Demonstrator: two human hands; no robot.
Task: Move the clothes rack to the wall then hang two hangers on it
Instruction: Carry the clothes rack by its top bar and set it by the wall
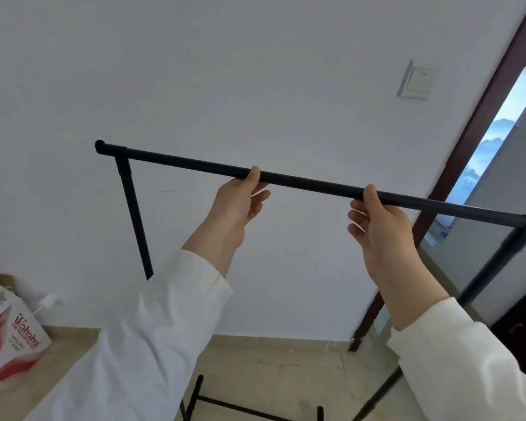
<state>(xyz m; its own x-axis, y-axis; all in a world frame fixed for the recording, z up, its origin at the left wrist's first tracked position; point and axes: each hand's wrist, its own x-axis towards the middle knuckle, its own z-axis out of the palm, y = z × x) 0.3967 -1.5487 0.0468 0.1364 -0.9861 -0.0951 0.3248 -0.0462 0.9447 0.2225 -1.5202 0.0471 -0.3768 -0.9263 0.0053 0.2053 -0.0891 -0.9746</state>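
Both my hands are on the clothes rack (pixel 310 183) top bar: left hand (pixel 239 205) loosely curled round it near the middle, right hand (pixel 380 226) wrapped round it further right. Rack base bars sit low on the floor (pixel 271 357). White wall (pixel 225 71) just behind, light switch (pixel 417 82) upper right, red-and-white carton (pixel 9 335) lower left.

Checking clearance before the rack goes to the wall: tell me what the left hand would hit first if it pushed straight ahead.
Probably the white wall. The left hand grips the rack's top bar, with nothing visible between; depth is unclear.
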